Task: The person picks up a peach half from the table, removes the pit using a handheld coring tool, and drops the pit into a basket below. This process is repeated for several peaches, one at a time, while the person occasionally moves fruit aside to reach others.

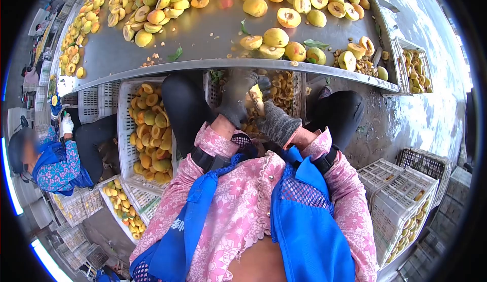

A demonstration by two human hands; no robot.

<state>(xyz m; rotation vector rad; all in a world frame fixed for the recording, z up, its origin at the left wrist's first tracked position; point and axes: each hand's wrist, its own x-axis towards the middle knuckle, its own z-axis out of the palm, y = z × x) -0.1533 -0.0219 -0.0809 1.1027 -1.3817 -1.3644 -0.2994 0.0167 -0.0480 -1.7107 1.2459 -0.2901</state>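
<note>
My left hand, in a dark grey glove and partly blurred, is closed at a yellow peach piece just below the table edge. My right hand, in a speckled grey knit glove, is closed beside it. A narrow pale tip shows between the right fingers and the fruit; I cannot tell whether it is a tool or a bare finger. Beneath both hands stands a crate of cut fruit pieces, partly hidden by the gloves and sleeves.
Across the front runs a metal table with many halved peaches and a pile of pits. A white crate of peach halves stands left of my knee. Stacked crates are at right. A co-worker sits at left.
</note>
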